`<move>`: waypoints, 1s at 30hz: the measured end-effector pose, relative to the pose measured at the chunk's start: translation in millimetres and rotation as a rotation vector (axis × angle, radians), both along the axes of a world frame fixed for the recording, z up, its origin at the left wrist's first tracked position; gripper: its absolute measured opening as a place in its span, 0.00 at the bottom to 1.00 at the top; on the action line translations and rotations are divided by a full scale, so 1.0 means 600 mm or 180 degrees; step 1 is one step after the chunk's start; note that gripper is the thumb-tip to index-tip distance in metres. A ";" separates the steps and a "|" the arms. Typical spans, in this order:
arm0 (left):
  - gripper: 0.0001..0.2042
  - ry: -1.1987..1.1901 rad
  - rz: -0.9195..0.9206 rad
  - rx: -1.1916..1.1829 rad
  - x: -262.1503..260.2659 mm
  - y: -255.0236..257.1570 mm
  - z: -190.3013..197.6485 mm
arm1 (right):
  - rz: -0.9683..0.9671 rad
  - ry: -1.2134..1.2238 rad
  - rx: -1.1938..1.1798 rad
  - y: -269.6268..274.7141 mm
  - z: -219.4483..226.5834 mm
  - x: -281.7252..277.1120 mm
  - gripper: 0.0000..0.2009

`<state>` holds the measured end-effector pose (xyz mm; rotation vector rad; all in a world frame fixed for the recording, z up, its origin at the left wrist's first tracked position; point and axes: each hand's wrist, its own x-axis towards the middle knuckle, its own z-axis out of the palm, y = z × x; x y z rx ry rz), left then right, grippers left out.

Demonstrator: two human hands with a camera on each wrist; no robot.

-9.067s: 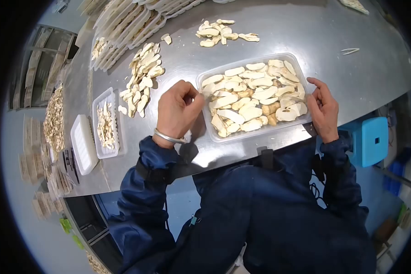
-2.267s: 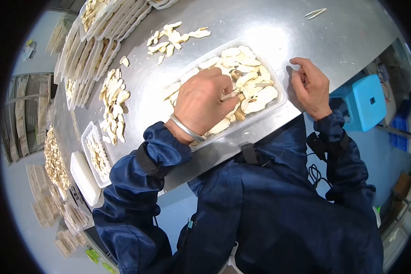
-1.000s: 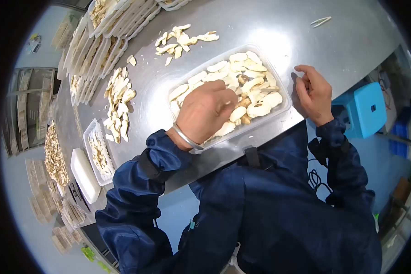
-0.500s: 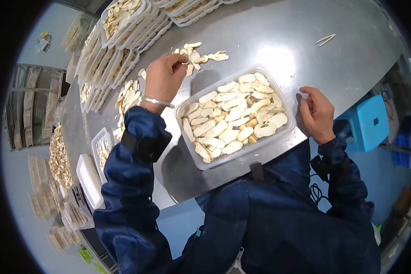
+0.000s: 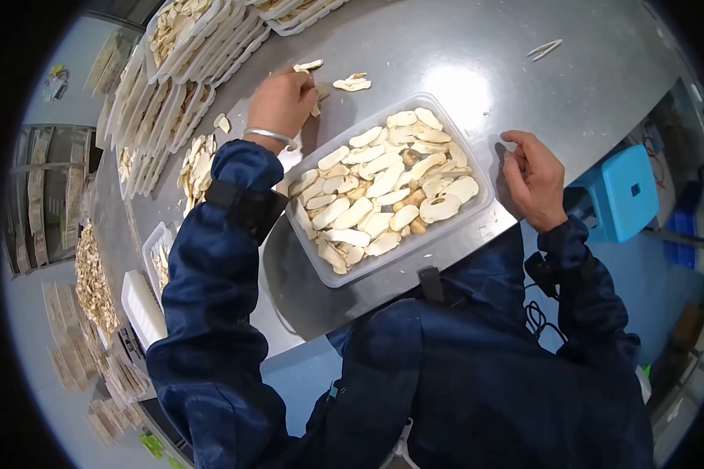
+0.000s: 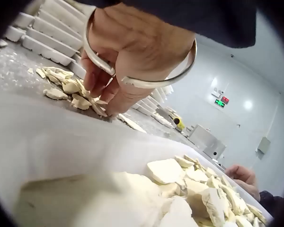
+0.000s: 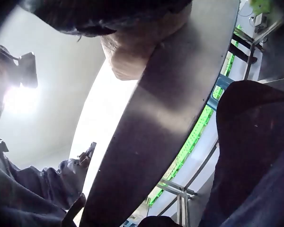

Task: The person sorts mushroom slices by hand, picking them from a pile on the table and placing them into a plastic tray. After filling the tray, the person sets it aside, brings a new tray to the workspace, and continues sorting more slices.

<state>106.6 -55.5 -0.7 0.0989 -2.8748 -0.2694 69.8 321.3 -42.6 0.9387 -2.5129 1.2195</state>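
My left hand (image 5: 280, 105) reaches down at the small pile of pale mushroom slices (image 5: 309, 66) behind the container. In the left wrist view, its thumb and fingers pinch slices (image 6: 99, 102) at the edge of the pile, and the hand covers part of them. One slice cluster (image 5: 353, 82) lies apart, to the right. A clear plastic container (image 5: 405, 245) in front of me is filled with mushroom slices laid flat, some browner. My right hand (image 5: 536, 178) rests on the table beside its right end, fingers loosely bent and holding nothing.
Stacked white trays (image 5: 211, 47) of slices stand at the back left. A longer heap of slices (image 5: 198, 168) lies left of the container, near a small white tray (image 5: 158, 250). Tweezers (image 5: 545, 49) lie at the far right. A blue stool (image 5: 632, 184) stands beyond the table edge.
My left hand has left the container for the small pile and now reaches farther over it. Fewer slices show there. My right hand stays beside the container.
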 end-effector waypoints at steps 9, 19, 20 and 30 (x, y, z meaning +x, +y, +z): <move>0.10 -0.0734 -0.0274 0.1292 0.050 0.088 0.079 | -0.0013 0.0025 -0.0001 -0.001 -0.002 0.000 0.11; 0.08 -0.0760 0.0145 0.0891 0.036 0.142 0.054 | -0.0018 0.0150 0.0100 0.002 -0.002 -0.002 0.11; 0.08 -0.0659 0.0096 0.0863 0.036 0.141 0.050 | -0.0015 0.0159 0.0101 0.002 -0.004 -0.002 0.11; 0.06 -0.0224 -0.0036 0.1518 0.043 0.093 0.044 | -0.0010 0.0148 0.0090 0.001 0.000 0.000 0.11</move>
